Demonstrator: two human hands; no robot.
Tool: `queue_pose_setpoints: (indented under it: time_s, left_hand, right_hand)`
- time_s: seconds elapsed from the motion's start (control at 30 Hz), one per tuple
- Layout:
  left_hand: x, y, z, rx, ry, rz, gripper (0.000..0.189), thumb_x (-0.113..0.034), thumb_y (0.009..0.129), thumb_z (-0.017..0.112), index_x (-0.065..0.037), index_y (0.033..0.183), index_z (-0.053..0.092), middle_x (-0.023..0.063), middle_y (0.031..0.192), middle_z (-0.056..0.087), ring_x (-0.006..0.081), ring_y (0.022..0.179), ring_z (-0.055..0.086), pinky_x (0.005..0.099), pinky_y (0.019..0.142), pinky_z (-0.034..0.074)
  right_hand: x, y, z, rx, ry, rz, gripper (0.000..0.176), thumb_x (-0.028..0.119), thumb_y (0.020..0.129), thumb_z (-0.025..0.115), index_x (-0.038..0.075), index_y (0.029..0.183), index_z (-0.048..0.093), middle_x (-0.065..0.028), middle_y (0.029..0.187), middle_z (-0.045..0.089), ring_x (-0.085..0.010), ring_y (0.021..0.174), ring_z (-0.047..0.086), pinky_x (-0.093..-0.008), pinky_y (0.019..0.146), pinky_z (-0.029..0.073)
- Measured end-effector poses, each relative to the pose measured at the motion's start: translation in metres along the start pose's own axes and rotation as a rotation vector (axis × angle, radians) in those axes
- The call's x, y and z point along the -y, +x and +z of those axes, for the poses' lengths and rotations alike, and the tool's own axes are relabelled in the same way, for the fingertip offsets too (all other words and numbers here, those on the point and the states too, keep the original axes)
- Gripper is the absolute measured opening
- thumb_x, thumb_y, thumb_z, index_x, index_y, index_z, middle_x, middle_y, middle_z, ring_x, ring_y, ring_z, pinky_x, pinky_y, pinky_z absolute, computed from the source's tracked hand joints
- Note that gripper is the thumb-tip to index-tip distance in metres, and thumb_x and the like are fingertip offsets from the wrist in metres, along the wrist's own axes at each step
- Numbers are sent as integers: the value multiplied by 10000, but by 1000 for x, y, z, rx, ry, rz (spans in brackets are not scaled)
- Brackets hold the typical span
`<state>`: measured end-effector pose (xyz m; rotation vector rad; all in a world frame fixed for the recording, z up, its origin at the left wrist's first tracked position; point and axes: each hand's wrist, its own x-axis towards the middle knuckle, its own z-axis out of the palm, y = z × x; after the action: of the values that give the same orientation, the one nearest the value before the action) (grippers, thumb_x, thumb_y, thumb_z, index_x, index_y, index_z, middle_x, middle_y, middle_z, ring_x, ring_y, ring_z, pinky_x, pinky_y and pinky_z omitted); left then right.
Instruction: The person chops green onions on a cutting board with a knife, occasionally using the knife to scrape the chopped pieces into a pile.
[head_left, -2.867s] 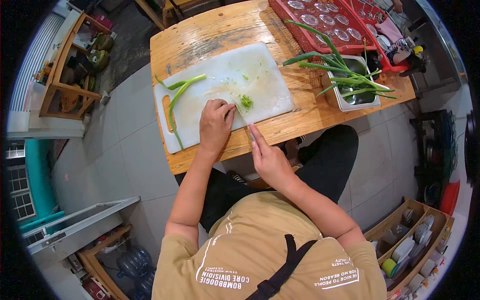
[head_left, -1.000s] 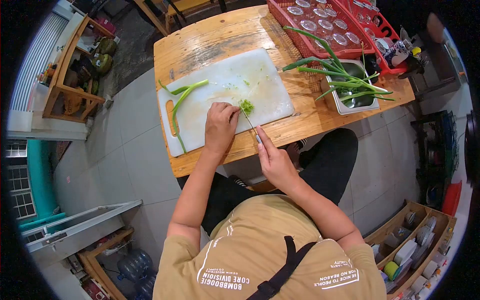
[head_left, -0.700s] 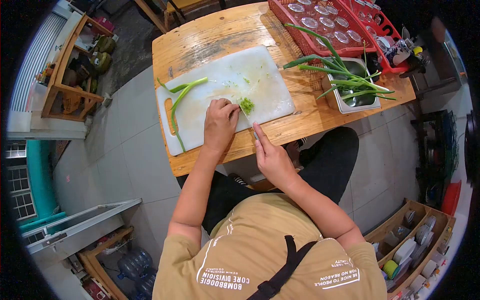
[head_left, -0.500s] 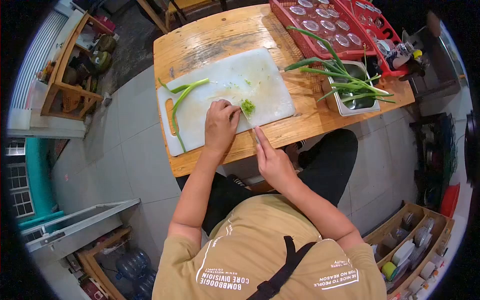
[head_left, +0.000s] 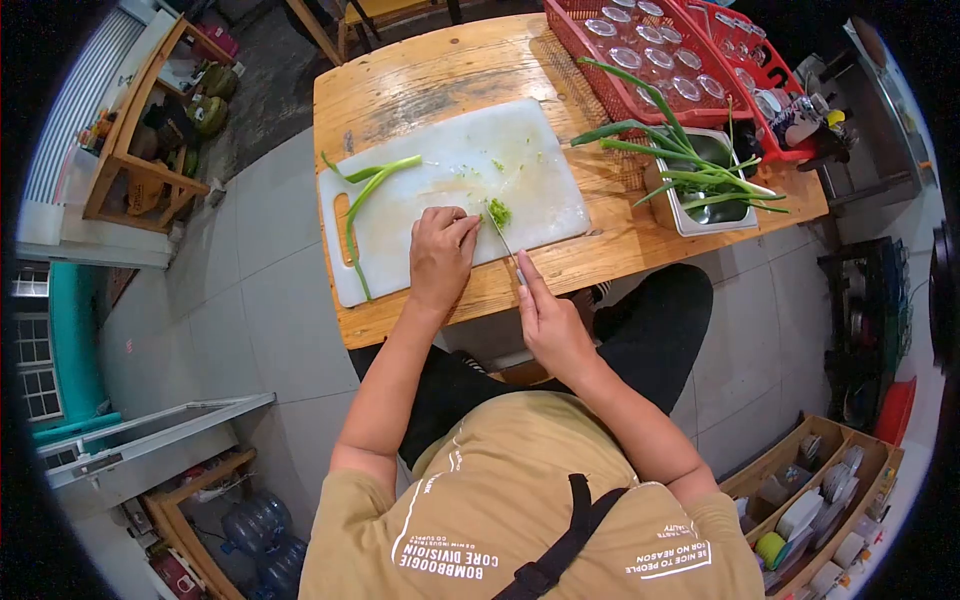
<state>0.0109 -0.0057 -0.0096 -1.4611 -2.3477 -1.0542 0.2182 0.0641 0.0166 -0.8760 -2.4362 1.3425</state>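
My left hand (head_left: 442,258) rests on the white cutting board (head_left: 420,215), its fingers curled and pressed together over spring onion that they mostly hide. My right hand (head_left: 555,325) grips the handle of a knife (head_left: 504,240), forefinger stretched along it. The thin blade slants over the board's near edge, close beside my left fingertips. Against the blade's far side lies a small heap of chopped spring onion (head_left: 500,212). To the left, a long spring onion stalk (head_left: 375,183) lies bent across the board, and green bits are scattered farther back.
At the wooden table's (head_left: 400,75) right stands a metal container (head_left: 720,222) with long spring onions (head_left: 690,160) laid over it. Behind it are red plastic baskets (head_left: 600,75) with upturned glasses (head_left: 655,60). My knees are under the table's near edge.
My right hand and the knife have shifted slightly right, and more of the blade shows. My left hand stays almost in place. The whole view has moved a little.
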Motion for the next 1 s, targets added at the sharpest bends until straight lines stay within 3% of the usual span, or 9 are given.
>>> queue_pose_setpoints:
  time_s: [0.2,0.4,0.47,0.6,0.7,0.87,0.93,1.0]
  left_hand:
    - [-1,3,-2,-1,17,0,90,-107,926,795,-49,987,825,71,1018,741,279,1037,661,436,915,509]
    - [0,3,0,-11,0,-7,94,-103,914,797,-49,986,823,76,1013,734,284,1044,658,436,915,519]
    - [-1,4,-2,7,24,5,91,-95,908,797,-48,983,818,78,1011,726,288,1045,653,430,915,522]
    - [-2,3,-1,-20,-5,-26,82,-90,908,792,-48,975,815,79,1009,706,293,1041,645,430,910,521]
    - [-3,1,-2,-31,-14,-83,88,-91,912,788,-48,986,808,76,1008,686,293,1039,638,429,912,515]
    - [2,-3,0,-31,-2,-23,83,-98,923,781,-58,995,790,71,1009,680,284,1044,632,423,922,504]
    - [3,-5,0,-55,-16,-25,76,-100,924,780,-59,987,789,71,1011,682,283,1045,632,424,922,505]
    - [4,-6,0,-79,-25,-29,69,-102,925,779,-61,979,787,71,1012,684,281,1047,633,425,922,505]
  right_hand:
    - [3,0,4,0,73,-65,588,222,1136,537,164,1701,385,-332,750,658,-539,714,665,-620,672,502]
    - [5,5,5,47,-15,-5,587,213,1134,533,159,1700,388,-327,734,657,-526,688,666,-610,663,514]
    - [-2,14,15,-38,-59,-118,602,208,1130,536,148,1706,371,-322,719,659,-514,654,664,-614,648,515]
    - [-1,14,15,-26,-80,-145,625,208,1128,540,143,1717,342,-315,713,661,-506,645,667,-612,641,518]
    - [1,-9,9,36,-141,-56,638,209,1132,529,157,1731,316,-301,715,669,-507,671,678,-592,648,533]
    - [-2,18,14,-3,-142,-160,621,213,1139,512,162,1729,325,-295,703,663,-514,665,669,-595,647,524]
    - [5,30,11,65,-151,-25,609,215,1139,510,166,1722,342,-312,741,667,-517,690,668,-595,668,523]
    - [8,25,7,95,-168,-14,598,211,1147,501,168,1722,346,-322,771,668,-508,705,681,-573,674,532]
